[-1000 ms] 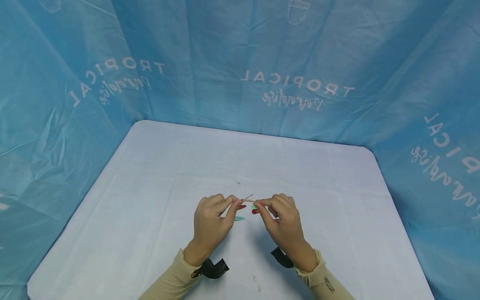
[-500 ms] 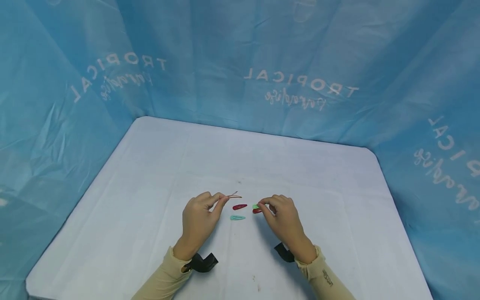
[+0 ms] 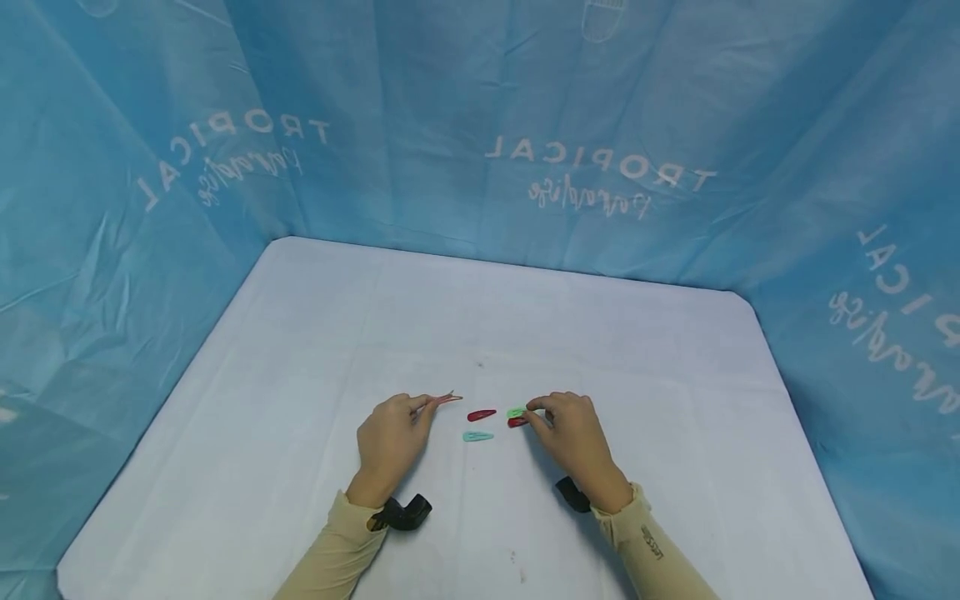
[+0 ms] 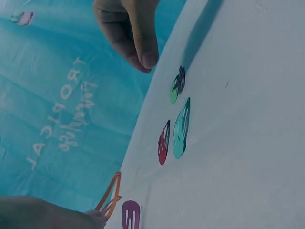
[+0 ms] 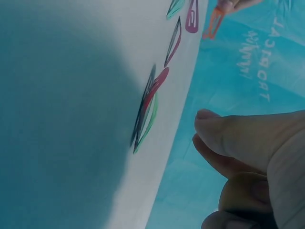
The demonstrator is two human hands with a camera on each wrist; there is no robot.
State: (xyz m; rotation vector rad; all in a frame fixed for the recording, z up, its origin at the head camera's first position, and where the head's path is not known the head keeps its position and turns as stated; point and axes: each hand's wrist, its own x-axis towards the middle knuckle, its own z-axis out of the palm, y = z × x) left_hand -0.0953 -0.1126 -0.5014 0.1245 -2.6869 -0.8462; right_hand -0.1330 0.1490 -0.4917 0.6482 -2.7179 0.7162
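My left hand (image 3: 390, 442) pinches an orange snap hair clip (image 4: 112, 193) between thumb and forefinger, its bent-open frame sticking out past the fingertips above the table. My right hand (image 3: 576, 437) hovers with loosely curled fingers and nothing between thumb and forefinger (image 5: 233, 136). Just by its fingertips in the head view lie a green clip (image 3: 515, 412) and a red clip (image 3: 517, 422), overlapping. Between the hands lie a dark red clip (image 3: 482, 415) and a turquoise clip (image 3: 477, 436). A purple clip (image 4: 131, 214) shows near the left hand in the left wrist view.
A white cloth covers the table (image 3: 300, 333). Blue printed curtains (image 3: 480, 125) hang along its back and both sides. Black wrist straps (image 3: 405, 512) are on both wrists, below the sleeve cuffs.
A second ago both hands held the orange hair clip together. The right hand has let go, and the left has carried the clip leftward, uncovering the clips between them.
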